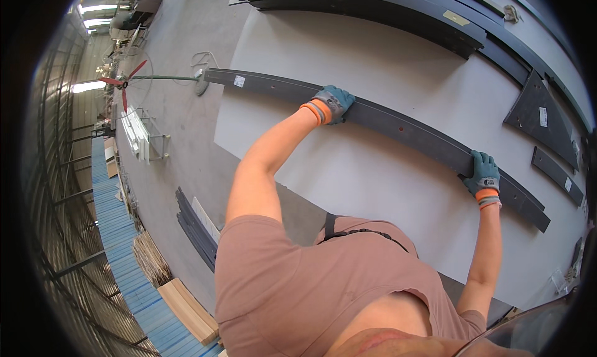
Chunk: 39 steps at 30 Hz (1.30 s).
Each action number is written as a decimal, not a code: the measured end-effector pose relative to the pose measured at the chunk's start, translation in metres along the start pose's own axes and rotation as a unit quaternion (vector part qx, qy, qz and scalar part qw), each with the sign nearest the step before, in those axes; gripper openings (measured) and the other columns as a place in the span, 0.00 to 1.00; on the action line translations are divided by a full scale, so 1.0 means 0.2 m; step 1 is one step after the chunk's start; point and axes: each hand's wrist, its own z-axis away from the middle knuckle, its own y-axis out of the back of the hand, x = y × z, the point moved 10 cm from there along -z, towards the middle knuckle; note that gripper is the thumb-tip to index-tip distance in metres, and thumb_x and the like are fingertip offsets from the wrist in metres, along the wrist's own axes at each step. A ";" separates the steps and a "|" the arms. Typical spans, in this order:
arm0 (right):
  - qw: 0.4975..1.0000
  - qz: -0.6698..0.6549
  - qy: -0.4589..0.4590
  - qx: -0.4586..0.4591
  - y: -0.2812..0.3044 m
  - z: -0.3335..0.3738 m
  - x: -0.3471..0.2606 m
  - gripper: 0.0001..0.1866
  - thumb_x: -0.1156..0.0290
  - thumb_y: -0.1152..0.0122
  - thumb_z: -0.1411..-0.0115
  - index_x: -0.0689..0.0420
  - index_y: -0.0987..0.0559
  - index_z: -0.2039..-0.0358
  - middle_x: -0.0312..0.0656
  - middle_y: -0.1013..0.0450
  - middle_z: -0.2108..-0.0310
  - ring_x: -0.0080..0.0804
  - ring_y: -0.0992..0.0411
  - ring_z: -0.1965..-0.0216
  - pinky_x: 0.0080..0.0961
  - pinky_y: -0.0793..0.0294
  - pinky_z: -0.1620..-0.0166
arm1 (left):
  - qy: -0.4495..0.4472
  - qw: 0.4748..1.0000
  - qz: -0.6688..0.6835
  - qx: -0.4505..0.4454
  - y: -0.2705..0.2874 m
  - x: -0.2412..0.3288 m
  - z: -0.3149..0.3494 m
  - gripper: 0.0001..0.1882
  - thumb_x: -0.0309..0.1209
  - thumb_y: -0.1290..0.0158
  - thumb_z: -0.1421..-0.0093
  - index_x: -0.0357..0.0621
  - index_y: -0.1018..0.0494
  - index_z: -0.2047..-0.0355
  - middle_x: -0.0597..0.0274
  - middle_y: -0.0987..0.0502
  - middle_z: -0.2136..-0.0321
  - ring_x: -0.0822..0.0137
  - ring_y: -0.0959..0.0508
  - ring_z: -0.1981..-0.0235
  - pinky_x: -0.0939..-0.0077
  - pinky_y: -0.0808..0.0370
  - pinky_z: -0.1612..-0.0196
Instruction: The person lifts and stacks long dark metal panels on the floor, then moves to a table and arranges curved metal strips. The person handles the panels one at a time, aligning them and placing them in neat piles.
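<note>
A long dark grey metal profile [398,128] with small holes and a white label near its left end lies across the white table [305,164] in front of me. My left hand [336,103], in a teal work glove with an orange cuff, is closed over the profile left of its middle. Toward the right end, my right hand [484,172], gloved the same way, is closed around it too. The fingertips of both hands are partly hidden behind the profile.
Beyond it lies a stack of long dark profiles [373,16] with yellow tape pieces. At the right are a dark triangular plate [542,118] and a short labelled dark strip [558,175]. A red-bladed pedestal fan [123,83] stands to the left; several dark profiles [196,226] rest on the floor.
</note>
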 end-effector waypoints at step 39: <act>0.964 -0.065 0.090 0.243 0.38 -0.32 -0.13 0.38 0.52 0.29 0.45 0.55 0.28 0.37 0.50 0.30 0.38 0.53 0.35 0.35 0.49 0.38 0.32 | 0.212 0.923 0.202 0.250 0.36 -0.49 -0.14 0.45 0.65 0.41 0.46 0.46 0.28 0.38 0.48 0.29 0.37 0.48 0.31 0.35 0.56 0.36 0.30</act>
